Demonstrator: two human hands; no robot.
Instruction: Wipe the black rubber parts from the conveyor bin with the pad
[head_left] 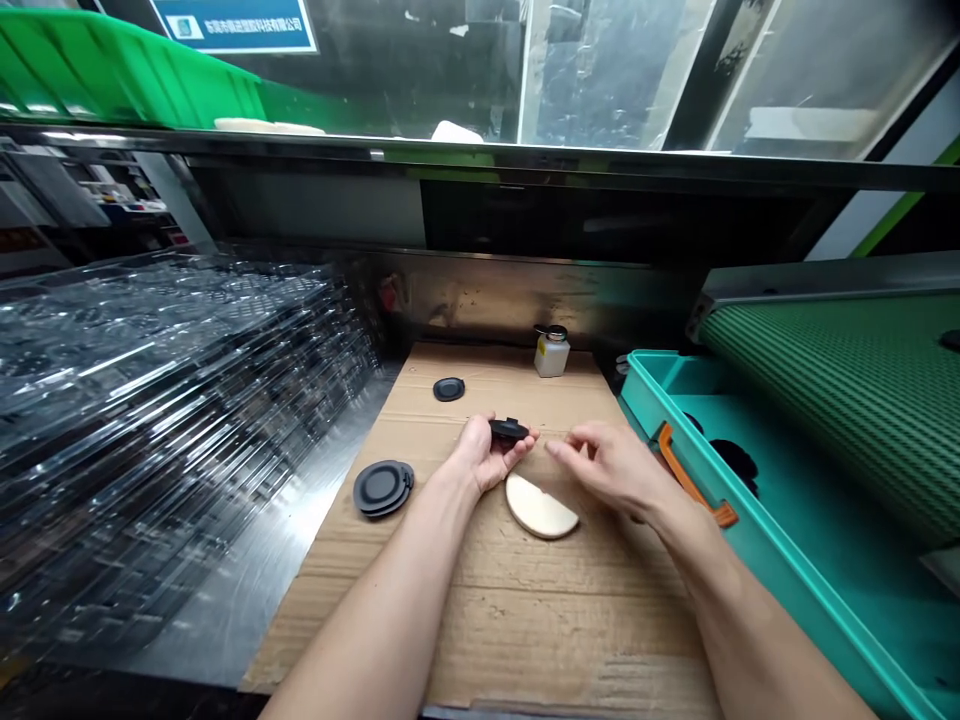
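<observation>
My left hand [491, 458] is closed on a black round plastic lid [509, 430], seen nearly edge-on with a small tab at its top. Just to the right, my right hand [611, 462] is raised apart from the lid, thumb and forefinger drawn together. Whether something small sits in that pinch I cannot make out. A cream half-round pad [541, 508] lies on the cardboard [540, 620] between my hands. Left of my forearm are stacked black lids [382, 487], and one more black lid [448, 389] lies farther back.
A small bottle [552, 353] with a dark cap stands at the cardboard's back edge. On the right, a teal crate [787, 590] with an orange handle [694, 480] holds black pieces beside a green conveyor belt [847, 370]. Stacked clear plastic trays [187, 400] fill the left. A green bin [127, 75] sits above.
</observation>
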